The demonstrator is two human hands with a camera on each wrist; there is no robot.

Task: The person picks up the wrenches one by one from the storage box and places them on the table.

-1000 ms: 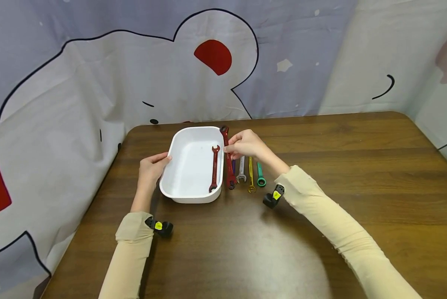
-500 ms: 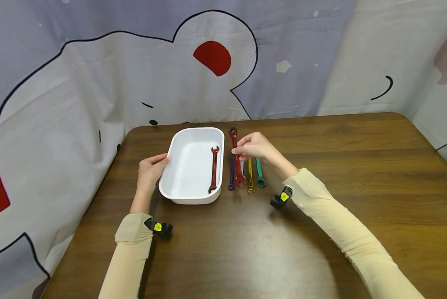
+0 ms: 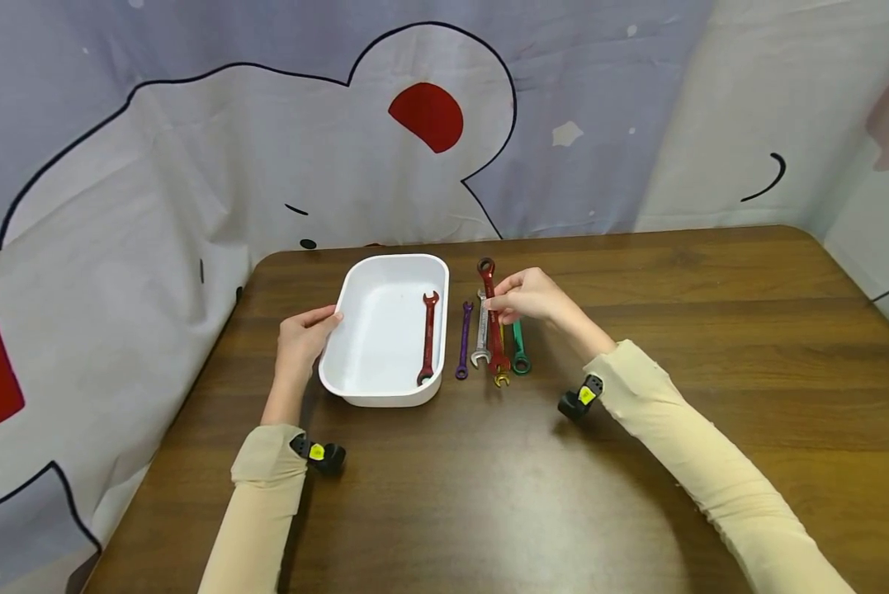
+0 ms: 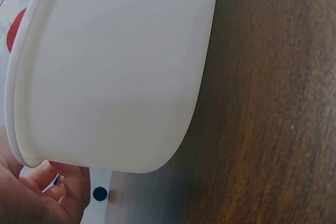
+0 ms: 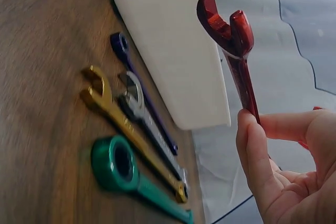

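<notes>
Between thumb and fingers my right hand [image 3: 536, 295] pinches a long red combination wrench [image 3: 494, 330], raised over the others on the table. In the right wrist view its open end [image 5: 227, 27] points up and away from the hand. Below it lie a purple wrench [image 3: 465, 340], a silver wrench [image 3: 481, 330], a yellow wrench [image 5: 134, 135] and a green wrench [image 3: 519, 351], roughly side by side. My left hand [image 3: 300, 340] grips the left rim of a white plastic tub [image 3: 377, 396], thumb on top. A smaller red wrench [image 3: 428, 338] lies inside along the tub's right wall.
The wooden table [image 3: 674, 346] extends to the right and toward the front. A patterned curtain [image 3: 563, 124] hangs behind the table's back edge and along its left side. Each sleeve cuff carries a small black wrist camera [image 3: 328, 458].
My right hand has carried the long red wrench rightward, from beside the tub's right rim to over the yellow wrench. The left hand and the tub have stayed in place.
</notes>
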